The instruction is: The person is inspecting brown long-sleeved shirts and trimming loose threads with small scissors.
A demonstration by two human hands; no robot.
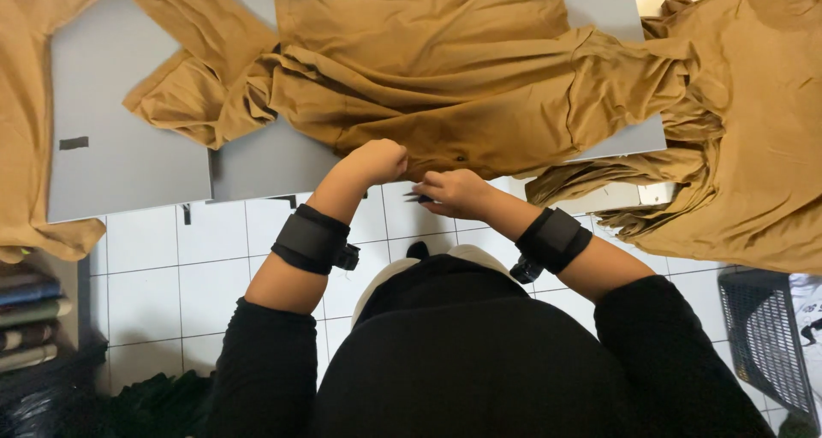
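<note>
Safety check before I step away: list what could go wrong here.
1. The right hand holds a small dark pointed tool close to the left hand, which pinches the tan garment; a slip might nick fingers or fabric.
2. Much cloth hangs over the grey table edge and may slide off.

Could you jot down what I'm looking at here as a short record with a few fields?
Setting: grey table over a white tiled floor
Main item: tan garment spread on the table
Left hand: fist closed on the garment's near edge
Right hand: pinching a small dark tool, kind unclear
Wrists: black wrist straps
Nearby: more tan fabric, dark basket
</note>
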